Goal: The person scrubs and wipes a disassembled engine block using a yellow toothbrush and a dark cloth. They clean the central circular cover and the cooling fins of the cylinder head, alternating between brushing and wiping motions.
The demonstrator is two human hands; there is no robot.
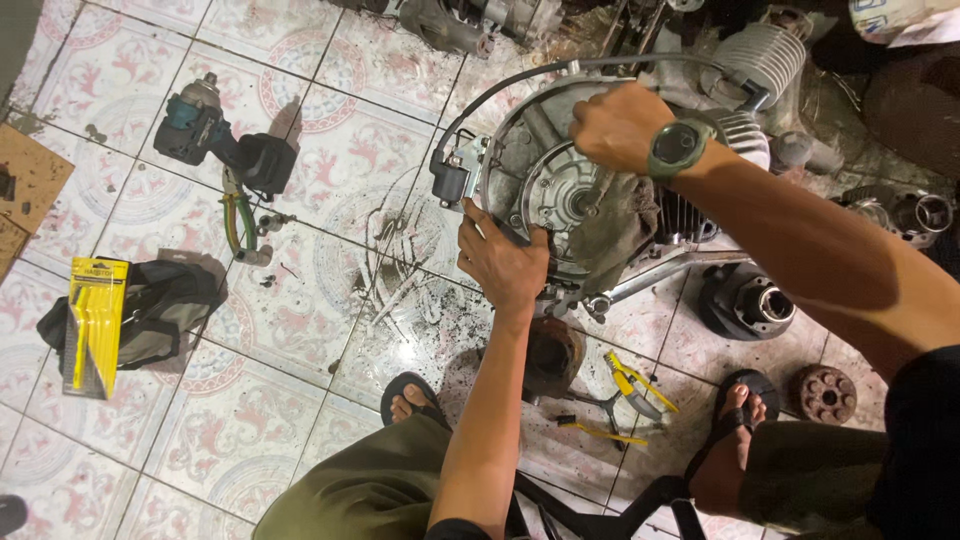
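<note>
Person, seen from above: bare forearms; dark green wristwatch (679,148) with round face on right wrist; olive-green trousers (370,490); black flip-flop sandals (412,397) on both feet; black sleeve (925,440) at right edge.

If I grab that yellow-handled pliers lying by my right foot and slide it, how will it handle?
The yellow-handled pliers look like rigid metal, so probably stiff and fairly heavy for their size. They lie flat on the gritty tiled floor, so they should scrape rather than roll. The handles stand spread, so they may swing when lifted.
</note>
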